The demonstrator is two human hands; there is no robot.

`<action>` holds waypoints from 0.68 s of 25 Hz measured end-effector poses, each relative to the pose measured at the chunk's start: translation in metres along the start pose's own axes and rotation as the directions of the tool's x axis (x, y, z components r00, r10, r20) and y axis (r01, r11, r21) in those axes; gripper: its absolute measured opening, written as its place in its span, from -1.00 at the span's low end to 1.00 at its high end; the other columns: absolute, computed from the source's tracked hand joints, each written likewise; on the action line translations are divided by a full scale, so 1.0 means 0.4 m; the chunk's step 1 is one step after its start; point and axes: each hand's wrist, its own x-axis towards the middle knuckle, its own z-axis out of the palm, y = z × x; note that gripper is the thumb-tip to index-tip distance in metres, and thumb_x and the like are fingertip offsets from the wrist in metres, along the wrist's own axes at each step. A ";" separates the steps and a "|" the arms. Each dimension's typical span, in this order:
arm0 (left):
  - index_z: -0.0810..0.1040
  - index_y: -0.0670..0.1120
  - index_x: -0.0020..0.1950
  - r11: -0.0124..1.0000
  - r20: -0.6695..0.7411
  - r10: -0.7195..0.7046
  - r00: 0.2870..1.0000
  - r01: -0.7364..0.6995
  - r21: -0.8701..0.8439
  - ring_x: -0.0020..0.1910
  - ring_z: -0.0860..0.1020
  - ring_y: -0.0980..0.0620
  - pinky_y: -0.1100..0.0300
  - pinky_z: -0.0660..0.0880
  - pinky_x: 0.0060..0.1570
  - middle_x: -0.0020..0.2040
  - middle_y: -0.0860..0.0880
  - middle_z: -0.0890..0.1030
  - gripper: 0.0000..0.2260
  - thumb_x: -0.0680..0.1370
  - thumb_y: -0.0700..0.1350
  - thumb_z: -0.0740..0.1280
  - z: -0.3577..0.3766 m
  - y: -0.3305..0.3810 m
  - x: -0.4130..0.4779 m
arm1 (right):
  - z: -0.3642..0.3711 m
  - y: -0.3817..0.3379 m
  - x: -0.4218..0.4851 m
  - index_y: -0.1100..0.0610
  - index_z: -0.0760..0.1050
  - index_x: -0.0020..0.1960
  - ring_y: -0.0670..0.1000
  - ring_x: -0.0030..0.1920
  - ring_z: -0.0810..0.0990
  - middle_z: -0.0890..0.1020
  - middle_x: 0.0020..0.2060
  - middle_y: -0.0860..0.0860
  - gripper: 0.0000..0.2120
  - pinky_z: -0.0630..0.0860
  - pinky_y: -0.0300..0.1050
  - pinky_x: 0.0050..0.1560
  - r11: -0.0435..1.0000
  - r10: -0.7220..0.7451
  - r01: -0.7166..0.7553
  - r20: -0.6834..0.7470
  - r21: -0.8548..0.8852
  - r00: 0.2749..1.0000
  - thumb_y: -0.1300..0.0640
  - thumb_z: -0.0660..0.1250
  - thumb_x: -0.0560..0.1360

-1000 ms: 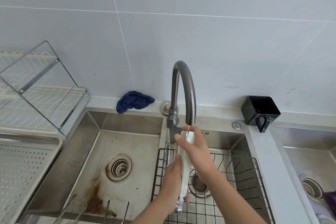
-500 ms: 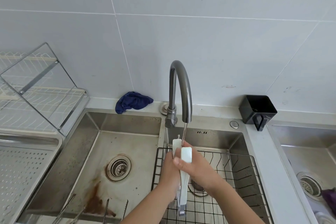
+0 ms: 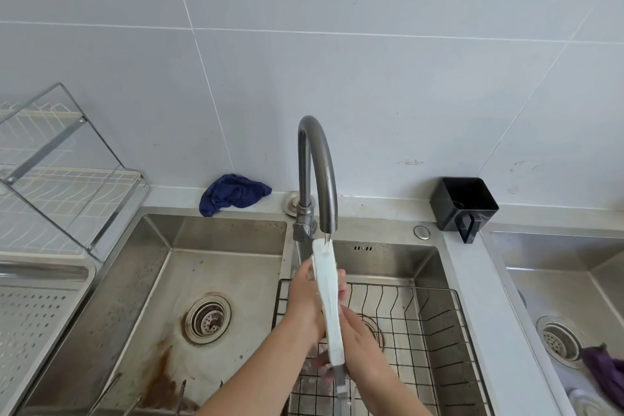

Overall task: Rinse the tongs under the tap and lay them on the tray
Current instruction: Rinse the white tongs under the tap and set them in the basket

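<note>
White tongs (image 3: 327, 290) with a metal lower end stand nearly upright over the right basin, their top right under the spout of the grey curved tap (image 3: 317, 159). A thin stream of water hits that top end. My left hand (image 3: 302, 297) grips the tongs at mid-length, its fingertips showing on their right side. My right hand (image 3: 359, 339) holds the lower part, fingers curled round it from the right. The perforated metal tray (image 3: 30, 324) lies at the far left beside the sinks.
A black wire basket (image 3: 435, 324) sits in the right basin under my hands. The left basin (image 3: 162, 284) is stained, with metal utensils at its near edge. A wire dish rack (image 3: 60, 179), a blue cloth (image 3: 233, 194) and a black cup (image 3: 462, 204) line the back.
The tongs rose until their top reached the spout. My right hand slid from the upper end down to the lower part, and my left hand moved up to mid-length.
</note>
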 end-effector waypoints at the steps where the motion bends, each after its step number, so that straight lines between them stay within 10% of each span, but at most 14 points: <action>1: 0.56 -0.23 0.03 1.000 0.005 -0.003 1.000 0.003 -0.021 -0.46 0.51 -0.10 0.13 0.56 -0.35 -0.25 -0.24 0.60 -0.76 0.63 -0.05 0.26 0.000 0.006 0.005 | 0.004 -0.001 -0.003 -0.02 0.59 0.12 -0.01 -0.33 0.68 0.75 -0.14 0.01 -0.65 0.55 -0.16 -0.37 1.000 -0.024 0.024 -0.047 -0.006 0.999 -0.23 0.17 0.66; 8: 0.39 -0.17 0.01 0.970 0.012 0.163 0.987 -0.162 0.183 -0.59 0.51 -0.09 0.14 0.53 -0.55 -0.51 -0.14 0.52 -0.68 0.66 0.11 0.22 -0.001 0.030 0.043 | -0.001 0.008 -0.017 0.27 0.50 -0.11 -0.05 -0.40 0.37 0.41 -0.46 -0.08 -0.71 0.34 -0.14 -0.30 0.984 -0.135 0.118 -0.121 -0.136 0.983 0.11 0.22 0.69; 14: 0.60 -0.20 0.09 0.999 0.123 0.032 0.992 -0.030 -0.016 -0.28 0.69 -0.23 0.01 0.68 -0.27 -0.18 -0.28 0.59 -0.87 0.59 -0.35 0.33 0.001 0.024 0.024 | -0.024 -0.012 -0.013 0.15 0.50 -0.21 0.03 -0.56 0.39 0.51 -0.41 0.15 -0.68 0.27 -0.22 -0.54 0.997 -0.059 0.063 -0.098 0.041 0.993 0.07 0.20 0.68; 17: 0.72 -0.13 -0.08 0.997 0.097 0.000 0.995 0.007 -0.070 -0.29 0.68 -0.22 0.03 0.68 -0.26 -0.18 -0.25 0.62 -0.76 0.66 -0.18 0.27 0.012 0.033 0.023 | -0.037 -0.015 -0.009 0.17 0.56 -0.07 0.04 -0.60 0.44 0.64 -0.37 0.21 -0.70 0.28 -0.25 -0.57 0.997 -0.027 0.031 -0.049 0.067 0.998 0.04 0.18 0.69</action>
